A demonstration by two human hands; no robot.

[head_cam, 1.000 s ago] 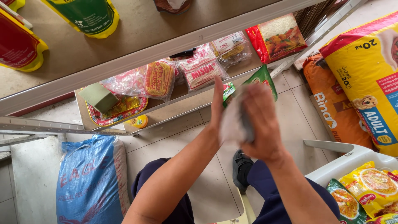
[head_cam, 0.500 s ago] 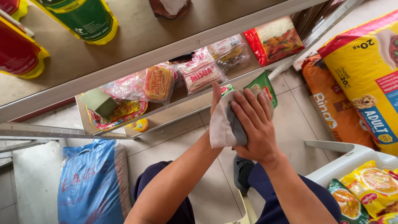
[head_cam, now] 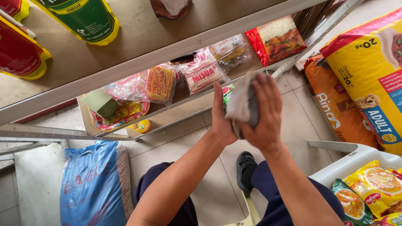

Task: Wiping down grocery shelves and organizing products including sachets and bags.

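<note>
A grey-white cloth (head_cam: 240, 102) is bunched between both hands in front of a metal shelf. My right hand (head_cam: 264, 115) wraps over the cloth from the right. My left hand (head_cam: 221, 121) presses against its left side, fingers pointing up. A green packet (head_cam: 227, 93) is partly hidden behind the cloth. On the lower shelf (head_cam: 180, 104) just beyond the hands lie clear bags of noodles (head_cam: 203, 73) and a red rice packet (head_cam: 278, 39).
The upper shelf (head_cam: 167, 25) carries green and red pouches (head_cam: 86, 19). A blue sack (head_cam: 94, 184) stands on the tiled floor at left. Large yellow (head_cam: 370, 71) and orange (head_cam: 339, 113) pet-food bags lean at right. A white crate (head_cam: 347, 157) holds noodle packs (head_cam: 372, 186).
Both hands with the cloth have lifted slightly toward the shelf, and the right hand has folded more of the cloth inside its grip.
</note>
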